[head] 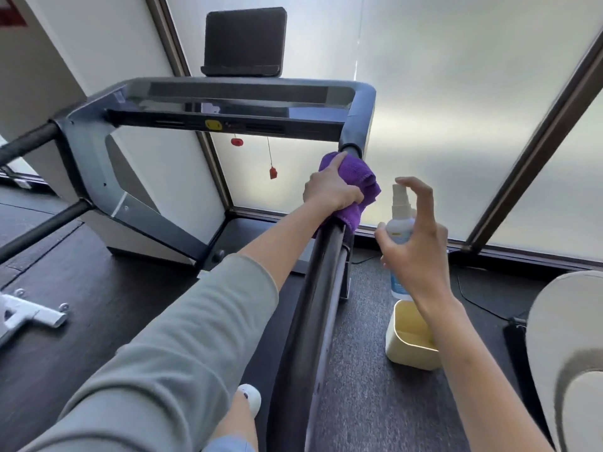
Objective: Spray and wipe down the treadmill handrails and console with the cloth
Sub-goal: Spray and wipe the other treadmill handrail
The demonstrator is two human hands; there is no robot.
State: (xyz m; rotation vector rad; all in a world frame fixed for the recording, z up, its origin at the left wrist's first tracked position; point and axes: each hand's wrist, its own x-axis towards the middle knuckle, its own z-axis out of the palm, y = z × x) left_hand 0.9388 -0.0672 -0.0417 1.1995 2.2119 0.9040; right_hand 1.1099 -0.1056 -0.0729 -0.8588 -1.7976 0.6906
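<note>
My left hand grips a purple cloth wrapped over the far end of the treadmill's right handrail, just below where the rail meets the console frame. My right hand holds a white spray bottle upright to the right of the rail, index finger raised over the nozzle. The console bar with a yellow button and a dark screen lies beyond. The left handrail runs off at far left.
A red safety clip on a cord hangs under the console. A pale yellow bin stands on the carpet right of the treadmill. Frosted windows fill the back. A white rounded object sits at the right edge, a white bracket at left.
</note>
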